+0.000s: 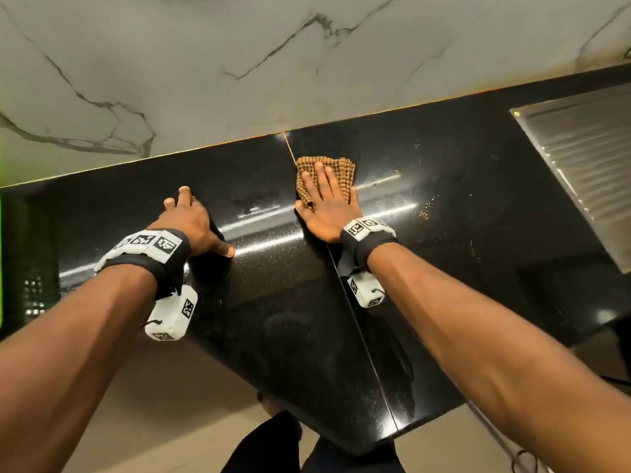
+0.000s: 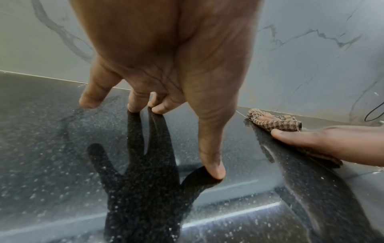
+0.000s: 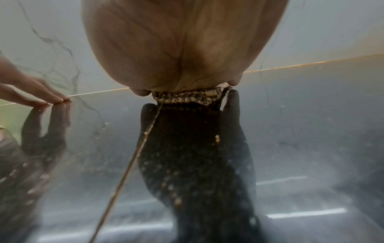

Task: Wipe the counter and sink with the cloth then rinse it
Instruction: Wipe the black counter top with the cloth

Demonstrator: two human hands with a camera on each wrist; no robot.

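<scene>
From the head view we see our right hand lying flat, fingers straight and slightly spread, pressing the cloth onto the black desk close to the far wall, just right of the thin seam in the stone. Our left hand rests on the bare desk to the left, well apart from the cloth, fingers extended with the tips down and the thumb stretched out to the right. Only this view shows the ribbed steel drainboard of the sink at the far right, and some crumbs and droplets on the desk to the right of the cloth. The left wrist view adds what the head view hides: our left fingertips touch the speckled surface while the palm stays lifted above it, and to the right the cloth lies bunched under our flat right hand. The right wrist view is blurred; it shows only the near edge of the cloth squeezed beneath the palm. The cloth is brown and tan checked, folded and crumpled.
</scene>
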